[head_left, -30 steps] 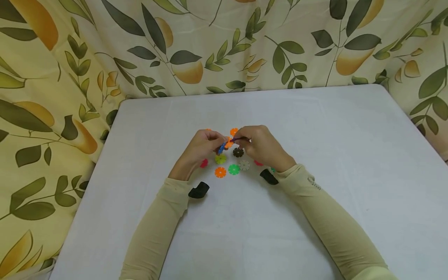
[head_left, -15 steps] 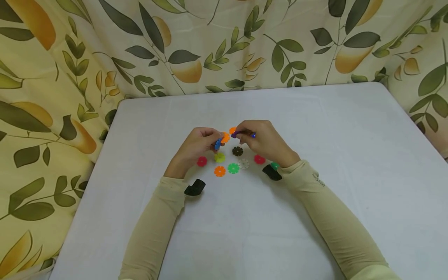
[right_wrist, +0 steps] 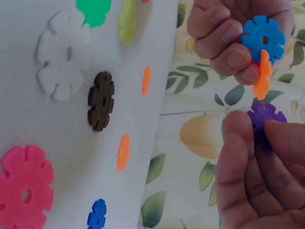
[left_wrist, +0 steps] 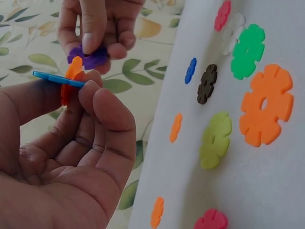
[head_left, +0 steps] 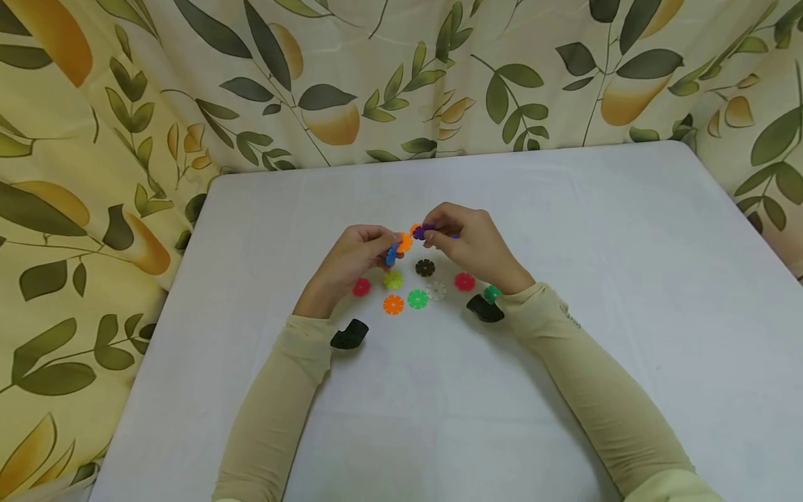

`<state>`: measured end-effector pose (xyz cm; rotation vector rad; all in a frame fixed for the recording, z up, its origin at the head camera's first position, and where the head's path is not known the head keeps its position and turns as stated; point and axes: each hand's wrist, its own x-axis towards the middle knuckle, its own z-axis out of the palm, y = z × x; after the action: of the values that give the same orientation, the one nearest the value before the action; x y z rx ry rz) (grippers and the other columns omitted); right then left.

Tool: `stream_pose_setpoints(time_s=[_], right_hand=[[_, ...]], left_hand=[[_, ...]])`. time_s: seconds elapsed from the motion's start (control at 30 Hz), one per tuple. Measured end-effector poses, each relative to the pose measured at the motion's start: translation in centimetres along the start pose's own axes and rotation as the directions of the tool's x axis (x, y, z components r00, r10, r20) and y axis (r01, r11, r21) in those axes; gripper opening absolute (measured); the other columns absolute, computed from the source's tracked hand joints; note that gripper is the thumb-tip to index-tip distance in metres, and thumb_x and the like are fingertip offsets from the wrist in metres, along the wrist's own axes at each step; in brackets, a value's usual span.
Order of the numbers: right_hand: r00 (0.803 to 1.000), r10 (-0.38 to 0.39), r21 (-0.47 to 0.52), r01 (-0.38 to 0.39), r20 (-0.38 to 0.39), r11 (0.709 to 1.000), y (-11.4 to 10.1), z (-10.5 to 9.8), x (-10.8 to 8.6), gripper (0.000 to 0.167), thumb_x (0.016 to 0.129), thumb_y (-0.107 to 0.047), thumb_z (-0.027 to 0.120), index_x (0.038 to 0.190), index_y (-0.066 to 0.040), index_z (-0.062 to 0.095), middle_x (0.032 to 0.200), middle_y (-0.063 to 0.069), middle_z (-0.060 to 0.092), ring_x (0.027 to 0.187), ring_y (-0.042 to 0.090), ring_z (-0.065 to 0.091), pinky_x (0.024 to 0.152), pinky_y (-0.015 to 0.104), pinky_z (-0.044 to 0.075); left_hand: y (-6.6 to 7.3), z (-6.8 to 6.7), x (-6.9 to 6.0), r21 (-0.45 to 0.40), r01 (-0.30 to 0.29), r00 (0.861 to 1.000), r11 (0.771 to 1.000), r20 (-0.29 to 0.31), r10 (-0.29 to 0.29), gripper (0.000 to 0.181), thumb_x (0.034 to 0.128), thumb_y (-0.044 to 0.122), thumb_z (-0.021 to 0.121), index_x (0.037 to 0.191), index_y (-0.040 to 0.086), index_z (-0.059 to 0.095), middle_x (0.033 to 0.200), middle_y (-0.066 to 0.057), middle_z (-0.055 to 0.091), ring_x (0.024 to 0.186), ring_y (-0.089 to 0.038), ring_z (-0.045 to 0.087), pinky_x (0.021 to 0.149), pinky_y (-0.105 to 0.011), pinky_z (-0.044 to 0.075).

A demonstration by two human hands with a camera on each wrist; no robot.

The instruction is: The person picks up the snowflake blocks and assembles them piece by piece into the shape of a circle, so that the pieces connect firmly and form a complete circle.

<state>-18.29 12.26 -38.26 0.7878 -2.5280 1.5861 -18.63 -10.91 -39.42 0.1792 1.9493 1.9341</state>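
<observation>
In the head view my left hand (head_left: 345, 265) pinches a blue snowflake disc (head_left: 392, 254) with an orange snowflake disc (head_left: 404, 242) slotted crosswise into it. The left wrist view shows the blue disc (left_wrist: 57, 79) edge-on between thumb and fingers, with the orange disc (left_wrist: 73, 78) crossing it. Thumb and fingers of my right hand (head_left: 482, 244) pinch a purple snowflake disc (head_left: 422, 231). A small gap separates the purple disc (right_wrist: 265, 121) from the orange disc (right_wrist: 262, 76) in the right wrist view. Both hands are raised above the table.
Several loose discs lie on the white table (head_left: 401, 418), among them brown (head_left: 425, 268), yellow (head_left: 393, 280), green (head_left: 417, 299), clear (head_left: 437, 291), orange (head_left: 393, 305) and pink (head_left: 465, 282) ones. Black wrist devices (head_left: 349, 335) show beside the sleeves. Patterned curtains (head_left: 401, 84) border the table.
The purple disc has come away from the orange one, which it was against a second ago. My right hand has moved up, and the purple disc now shows more of its face.
</observation>
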Motion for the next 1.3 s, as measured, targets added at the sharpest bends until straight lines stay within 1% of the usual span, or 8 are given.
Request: stream_pose_setpoints(time_s=[0.13,0.37,0.53,0.7,0.8,0.9,1.1,1.3], right_hand=[[1.000,0.015,0.075,-0.017,0.023,0.997,0.0,0.0,0.0,0.006,0.099,0.009,0.069,0.104,0.006,0.071,0.102,0.017,0.078,0.089,0.042,0.076,0.083,0.026,0.060],[0.998,0.012,0.110,-0.019,0.063,0.994,0.0,0.0,0.0,0.008,0.099,0.010,0.069,0.107,0.007,0.070,0.102,0.017,0.076,0.092,0.042,0.076,0.086,0.029,0.061],[0.998,-0.010,0.105,0.003,0.067,0.994,-0.1,0.1,0.1,0.007,0.099,0.011,0.069,0.105,0.007,0.071,0.101,0.016,0.076,0.089,0.035,0.077,0.085,0.029,0.061],[0.998,0.004,0.091,-0.010,0.069,0.996,-0.1,0.2,0.0,0.008,0.098,0.012,0.071,0.103,0.007,0.073,0.099,0.016,0.077,0.086,0.029,0.077,0.084,0.029,0.062],[0.998,0.009,0.080,-0.014,0.067,0.997,-0.1,0.3,0.0,0.007,0.097,0.012,0.072,0.101,0.006,0.074,0.098,0.016,0.077,0.085,0.029,0.077,0.083,0.028,0.062],[0.998,-0.011,0.066,0.007,0.058,0.998,-0.2,0.4,0.0,0.007,0.096,0.014,0.072,0.097,0.007,0.074,0.095,0.016,0.077,0.083,0.029,0.077,0.080,0.029,0.062],[0.998,-0.055,0.035,0.053,0.037,0.998,-0.4,0.7,-0.1,0.010,0.094,0.018,0.071,0.093,0.008,0.073,0.091,0.017,0.077,0.079,0.029,0.077,0.076,0.030,0.063],[0.998,-0.069,0.077,0.069,0.007,0.995,-0.2,1.1,-0.3,0.010,0.092,0.019,0.072,0.092,0.009,0.072,0.090,0.019,0.077,0.077,0.031,0.078,0.073,0.034,0.063]], left_hand=[[0.0,0.1,0.0,0.000,0.018,1.000,1.000,0.005,-0.018,0.024,0.1099,0.013,0.062,0.103,-0.007,0.072,0.093,-0.010,0.067,0.081,-0.022,0.062,0.077,-0.027,0.057],[0.1,0.1,-0.1,-0.023,0.015,1.000,1.000,-0.004,-0.015,0.023,0.1098,0.011,0.061,0.106,-0.009,0.071,0.092,-0.010,0.066,0.077,-0.021,0.060,0.074,-0.026,0.056],[0.0,0.0,0.0,-0.025,0.003,1.000,1.000,0.013,-0.003,0.024,0.1108,0.010,0.060,0.108,-0.010,0.071,0.093,-0.011,0.066,0.079,-0.022,0.060,0.076,-0.027,0.056],[0.0,0.1,0.0,-0.019,0.001,1.000,1.000,0.021,0.000,0.024,0.1110,0.011,0.060,0.105,-0.010,0.072,0.095,-0.012,0.066,0.081,-0.023,0.060,0.077,-0.027,0.056],[0.0,0.2,0.0,-0.010,0.010,1.000,1.000,0.016,-0.010,0.023,0.1108,0.010,0.060,0.104,-0.009,0.072,0.095,-0.012,0.067,0.081,-0.023,0.060,0.077,-0.027,0.056],[0.1,0.2,0.0,-0.001,0.015,1.000,1.000,0.007,-0.015,0.022,0.1104,0.009,0.061,0.103,-0.009,0.072,0.094,-0.012,0.067,0.079,-0.022,0.060,0.075,-0.026,0.055],[0.1,0.5,-0.1,-0.020,-0.010,1.000,1.000,-0.016,0.009,0.021,0.1089,0.003,0.060,0.099,-0.010,0.073,0.092,-0.012,0.070,0.076,-0.020,0.060,0.068,-0.024,0.053],[0.1,0.9,-0.1,-0.025,-0.015,0.999,1.000,-0.037,0.014,0.019,0.1081,0.004,0.062,0.100,-0.010,0.073,0.087,-0.009,0.069,0.070,-0.019,0.057,0.068,-0.025,0.051]])
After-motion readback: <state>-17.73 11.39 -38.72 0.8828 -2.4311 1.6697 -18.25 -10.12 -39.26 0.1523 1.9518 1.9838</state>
